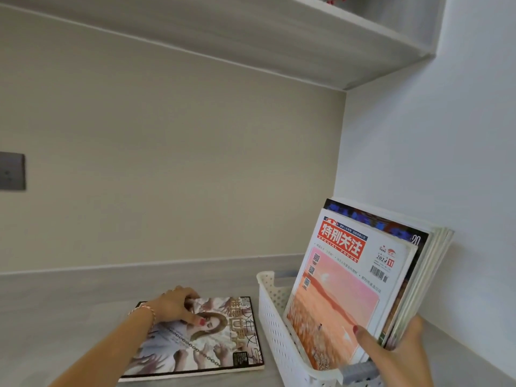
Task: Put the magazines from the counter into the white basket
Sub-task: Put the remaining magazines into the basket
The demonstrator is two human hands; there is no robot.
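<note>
A magazine (212, 342) with a pale cover of a long-haired figure lies flat on the grey counter (69, 317), left of the white perforated basket (273, 328). My left hand (174, 305) rests on its far left corner, fingers curled at the edge and thumb pressed on the cover. Several magazines stand upright in the basket, leaning right; the front one (346, 283) has a red title block and a pink-orange picture. My right hand (391, 353) grips the stack's near edge, thumb across the front cover.
The basket stands in the counter's right corner against a white side wall (446, 163). A beige back wall carries a grey switch plate (12, 171) at the left. A pale shelf (279, 40) overhangs the counter above.
</note>
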